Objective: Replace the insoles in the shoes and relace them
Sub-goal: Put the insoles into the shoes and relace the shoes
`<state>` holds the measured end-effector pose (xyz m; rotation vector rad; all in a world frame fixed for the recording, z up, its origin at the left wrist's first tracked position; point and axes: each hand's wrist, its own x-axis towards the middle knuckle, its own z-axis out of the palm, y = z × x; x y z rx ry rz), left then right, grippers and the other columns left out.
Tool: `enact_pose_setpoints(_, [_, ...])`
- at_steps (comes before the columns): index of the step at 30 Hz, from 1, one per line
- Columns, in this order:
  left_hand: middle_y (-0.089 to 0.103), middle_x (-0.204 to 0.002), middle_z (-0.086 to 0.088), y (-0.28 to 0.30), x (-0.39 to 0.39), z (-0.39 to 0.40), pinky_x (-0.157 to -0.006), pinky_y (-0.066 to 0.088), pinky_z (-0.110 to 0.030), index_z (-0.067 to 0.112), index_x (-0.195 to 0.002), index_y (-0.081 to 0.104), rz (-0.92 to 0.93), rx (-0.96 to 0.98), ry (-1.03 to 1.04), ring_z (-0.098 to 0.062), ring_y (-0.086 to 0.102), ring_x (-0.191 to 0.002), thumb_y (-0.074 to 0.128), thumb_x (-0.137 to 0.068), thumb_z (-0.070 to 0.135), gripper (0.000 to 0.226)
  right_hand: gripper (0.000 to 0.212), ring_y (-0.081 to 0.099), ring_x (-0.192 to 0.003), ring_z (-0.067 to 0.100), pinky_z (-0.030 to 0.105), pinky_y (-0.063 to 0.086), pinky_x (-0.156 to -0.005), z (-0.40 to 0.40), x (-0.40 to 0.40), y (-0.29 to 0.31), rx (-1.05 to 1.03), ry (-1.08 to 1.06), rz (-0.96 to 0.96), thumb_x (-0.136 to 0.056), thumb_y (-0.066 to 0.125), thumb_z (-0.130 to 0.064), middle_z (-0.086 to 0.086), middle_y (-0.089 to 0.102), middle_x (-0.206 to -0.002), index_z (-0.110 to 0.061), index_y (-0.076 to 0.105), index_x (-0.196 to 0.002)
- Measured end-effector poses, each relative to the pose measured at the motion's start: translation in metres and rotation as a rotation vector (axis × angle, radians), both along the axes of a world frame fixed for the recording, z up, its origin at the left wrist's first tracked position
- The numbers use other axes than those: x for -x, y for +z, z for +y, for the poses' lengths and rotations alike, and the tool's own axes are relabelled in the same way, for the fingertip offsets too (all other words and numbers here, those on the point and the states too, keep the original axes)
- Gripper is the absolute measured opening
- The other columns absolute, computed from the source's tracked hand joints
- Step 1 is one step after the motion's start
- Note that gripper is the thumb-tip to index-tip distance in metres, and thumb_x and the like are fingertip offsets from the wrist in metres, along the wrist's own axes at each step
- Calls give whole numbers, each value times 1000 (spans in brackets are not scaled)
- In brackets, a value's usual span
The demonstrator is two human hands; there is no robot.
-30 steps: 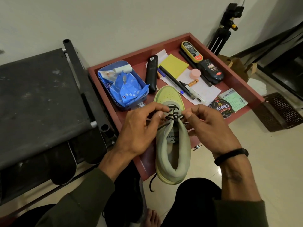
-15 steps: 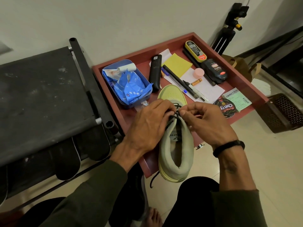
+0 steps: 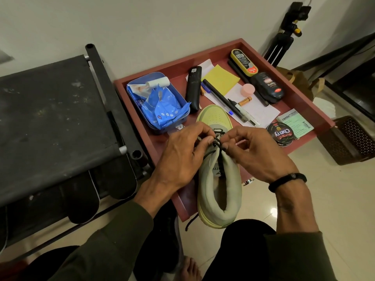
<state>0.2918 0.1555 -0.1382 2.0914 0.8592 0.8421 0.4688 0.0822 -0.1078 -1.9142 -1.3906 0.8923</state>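
A grey-green sneaker [image 3: 220,185] with a pale yellow toe lies lengthwise on the near part of a red tray [image 3: 300,94], toe pointing away, heel hanging past the tray's near edge above the person's lap; its black lace [image 3: 218,141] crosses the eyelets at mid-shoe, and one loose end [image 3: 191,221] dangles below the heel on the left side; the left hand [image 3: 183,157] has its grip curled, thumb and forefinger pinching the lace on the shoe's left side; the right hand [image 3: 257,153], with a black wristband [image 3: 288,181], pinches the lace on the right side, fingertips just beside those of the left; both hands meet over the tongue. In the tray, beyond the toe, sit a blue plastic box [image 3: 156,102] of blue wipe packets, a black case [image 3: 193,89], a yellow paper [image 3: 221,79], pens [image 3: 225,100], a pink cap [image 3: 248,89], a yellow-rimmed Kiwi polish applicator [image 3: 243,61], a dark Cherry liquid polish bottle [image 3: 267,87], a round Cherry polish tin [image 3: 281,133] and a green Camlin packet [image 3: 295,123]; to the left stands a black fabric-topped rack [image 3: 50,118] with dark insoles [image 3: 83,199] hanging under it; a black tripod [image 3: 284,35] leans at the wall; a brown perforated basket [image 3: 353,138] sits on the tiled floor at right.
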Motion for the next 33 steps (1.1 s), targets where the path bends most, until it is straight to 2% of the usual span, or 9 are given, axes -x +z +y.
enact_pose_setpoints(3, [66,-95,8,0,0,-1,-73,56,-29,15,-105,65,10,-7,6,-10,64,-89,59,-103,18,7,12,60,-85,10,34,51,-74,0,1,-4,43,-16,-59,-102,54,-26,-12,64,-94,-32,62,-95])
enact_pose_setpoints(6, [66,-93,8,-1,1,0,-72,53,-24,14,-105,65,0,5,9,-9,64,-86,57,-104,15,8,13,64,-86,20,47,56,-80,-4,1,-6,60,-105,43,-104,47,-30,-6,66,-92,-33,57,-96])
enact_pose_setpoints(8, [67,-94,8,-1,2,1,-72,52,-17,14,-109,67,-3,26,-2,-6,66,-86,57,-103,13,11,13,67,-84,20,51,58,-80,-5,0,-6,-5,-149,83,-104,49,-29,-4,68,-90,-34,57,-95])
enact_pose_setpoints(12, [71,-96,8,-5,0,4,-74,56,-21,16,-112,72,-8,36,34,-5,68,-84,63,-100,13,15,12,66,-77,15,44,60,-70,-2,4,-6,-116,-140,-41,-96,66,-23,-9,69,-85,-33,68,-90])
enact_pose_setpoints(16, [68,-96,6,-9,-6,6,-76,57,-28,15,-105,74,39,-64,58,-7,65,-88,69,-97,18,10,13,63,-73,8,29,54,-65,2,7,-5,-116,-118,-143,-92,69,-19,-13,69,-80,-30,72,-88])
enact_pose_setpoints(22, [64,-98,4,-7,-9,8,-73,52,-32,15,-105,64,187,-255,-2,-12,59,-84,58,-103,24,11,9,51,-83,2,19,37,-64,5,13,-10,-42,-72,-250,-101,53,-21,-12,57,-96,-28,56,-97])
enact_pose_setpoints(25, [57,-99,6,-6,-10,5,-67,50,-36,18,-106,54,266,-277,-6,-14,56,-77,46,-107,27,11,8,53,-85,7,28,45,-69,2,12,-9,-25,-70,-208,-104,46,-25,-11,57,-97,-28,52,-99])
enact_pose_setpoints(29, [54,-99,5,-8,-10,6,-70,47,-35,18,-106,48,252,-212,-7,-14,54,-79,42,-108,25,10,8,62,-85,16,46,56,-77,2,13,-7,-80,-177,-38,-105,45,-29,-6,63,-93,-29,52,-103])
enact_pose_setpoints(33, [56,-91,4,-13,-5,7,-66,43,-26,15,-104,48,184,-130,19,-9,54,-75,44,-108,21,8,7,61,-78,5,31,52,-68,8,15,-6,-138,-154,-149,-100,58,-28,-12,64,-89,-31,65,-101])
